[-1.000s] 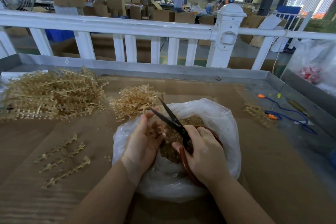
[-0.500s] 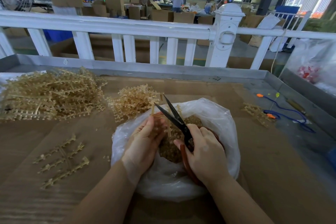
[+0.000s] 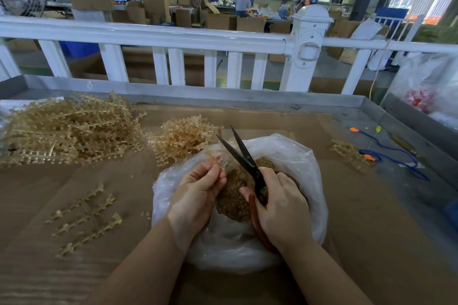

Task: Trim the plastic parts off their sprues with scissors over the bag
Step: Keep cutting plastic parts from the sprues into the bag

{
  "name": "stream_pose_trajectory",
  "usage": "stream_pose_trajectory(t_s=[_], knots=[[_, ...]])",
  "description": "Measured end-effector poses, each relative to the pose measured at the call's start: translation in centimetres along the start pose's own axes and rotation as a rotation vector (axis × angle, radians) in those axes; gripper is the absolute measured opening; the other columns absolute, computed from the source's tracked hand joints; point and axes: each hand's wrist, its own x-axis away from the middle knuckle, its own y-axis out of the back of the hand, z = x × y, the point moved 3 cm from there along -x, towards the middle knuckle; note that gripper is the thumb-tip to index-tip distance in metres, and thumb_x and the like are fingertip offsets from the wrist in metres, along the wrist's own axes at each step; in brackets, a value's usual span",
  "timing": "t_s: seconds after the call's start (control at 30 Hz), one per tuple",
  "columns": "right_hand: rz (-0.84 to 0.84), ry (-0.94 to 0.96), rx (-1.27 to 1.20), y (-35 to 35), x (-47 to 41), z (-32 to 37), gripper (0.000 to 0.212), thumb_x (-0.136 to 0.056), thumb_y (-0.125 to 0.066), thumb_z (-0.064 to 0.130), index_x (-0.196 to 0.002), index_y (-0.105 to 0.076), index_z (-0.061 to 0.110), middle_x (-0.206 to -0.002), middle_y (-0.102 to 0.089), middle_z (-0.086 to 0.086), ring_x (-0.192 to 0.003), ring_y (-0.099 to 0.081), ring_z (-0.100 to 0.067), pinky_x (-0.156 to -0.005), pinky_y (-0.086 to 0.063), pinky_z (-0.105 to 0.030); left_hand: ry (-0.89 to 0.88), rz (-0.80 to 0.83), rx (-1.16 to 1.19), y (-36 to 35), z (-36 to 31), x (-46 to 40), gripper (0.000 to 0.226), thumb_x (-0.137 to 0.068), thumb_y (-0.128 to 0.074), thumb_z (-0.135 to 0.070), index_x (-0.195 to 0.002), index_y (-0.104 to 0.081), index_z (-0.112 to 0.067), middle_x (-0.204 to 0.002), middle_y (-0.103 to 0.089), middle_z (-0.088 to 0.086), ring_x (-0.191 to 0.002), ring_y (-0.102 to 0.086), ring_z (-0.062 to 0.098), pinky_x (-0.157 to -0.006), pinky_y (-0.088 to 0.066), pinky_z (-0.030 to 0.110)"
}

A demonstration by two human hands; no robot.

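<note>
A clear plastic bag (image 3: 292, 156) lies open on the cardboard-covered table, with a heap of small tan cut parts (image 3: 233, 203) inside. My right hand (image 3: 282, 208) grips the red handles of black scissors (image 3: 244, 153), whose blades are spread and point up and away over the bag. My left hand (image 3: 198, 193) pinches a thin tan sprue (image 3: 218, 155) over the bag's left rim, just left of the blades. Part of the sprue is blurred.
A big pile of tan sprues (image 3: 67, 129) fills the back left, a smaller pile (image 3: 181, 136) sits beside the bag. Three trimmed sprue strips (image 3: 84, 215) lie at front left. A few sprues (image 3: 347, 151), blue cord (image 3: 394, 153) and a white railing (image 3: 173, 37) stand beyond.
The left hand has lifted a sprue from the bag up beside the blades. The scissors have risen and tilted more upright, still spread.
</note>
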Motion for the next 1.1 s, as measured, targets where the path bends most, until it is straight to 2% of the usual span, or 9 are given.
stream_pose_trajectory(t_s=[0.2, 0.4, 0.8, 1.1], knots=[[0.113, 0.050, -0.013, -0.11, -0.11, 0.20, 0.047, -0.089, -0.046, 0.053, -0.117, -0.060, 0.017, -0.096, -0.065, 0.001, -0.091, -0.061, -0.015, -0.078, -0.047, -0.022, -0.021, -0.001, 0.005, -0.38, -0.27, 0.19, 0.009, -0.077, -0.057, 0.000, -0.084, -0.059, -0.005, -0.066, -0.063, 0.003, -0.060, -0.061, 0.007, -0.061, -0.054, 0.015], [0.220, 0.073, 0.037, -0.43, -0.20, 0.31, 0.054, -0.087, -0.042, 0.057, -0.124, -0.056, 0.020, -0.103, -0.062, 0.000, -0.096, -0.058, -0.018, -0.079, -0.053, -0.029, -0.021, -0.027, 0.010, -0.20, -0.14, 0.13, 0.017, -0.089, -0.046, 0.007, -0.080, -0.055, -0.004, -0.067, -0.066, 0.003, -0.060, -0.061, 0.007, -0.060, -0.054, 0.015], [0.256, 0.072, 0.046, -0.26, -0.15, 0.35, 0.052, -0.086, -0.049, 0.054, -0.125, -0.055, 0.021, -0.105, -0.061, -0.001, -0.097, -0.056, -0.019, -0.078, -0.053, -0.031, -0.030, -0.045, 0.028, -0.26, -0.25, 0.27, 0.022, -0.092, -0.043, 0.005, -0.083, -0.060, -0.006, -0.074, -0.067, 0.005, -0.070, -0.061, 0.012, -0.066, -0.053, 0.018], [0.260, 0.066, -0.001, -0.15, -0.21, 0.58, 0.057, -0.085, -0.043, 0.059, -0.125, -0.056, 0.021, -0.106, -0.062, 0.001, -0.099, -0.057, -0.017, -0.082, -0.051, -0.030, -0.025, -0.049, -0.044, -0.52, -0.29, 0.44, 0.024, -0.091, -0.042, 0.011, -0.081, -0.057, -0.005, -0.066, -0.067, 0.003, -0.058, -0.062, 0.008, -0.056, -0.053, 0.016]])
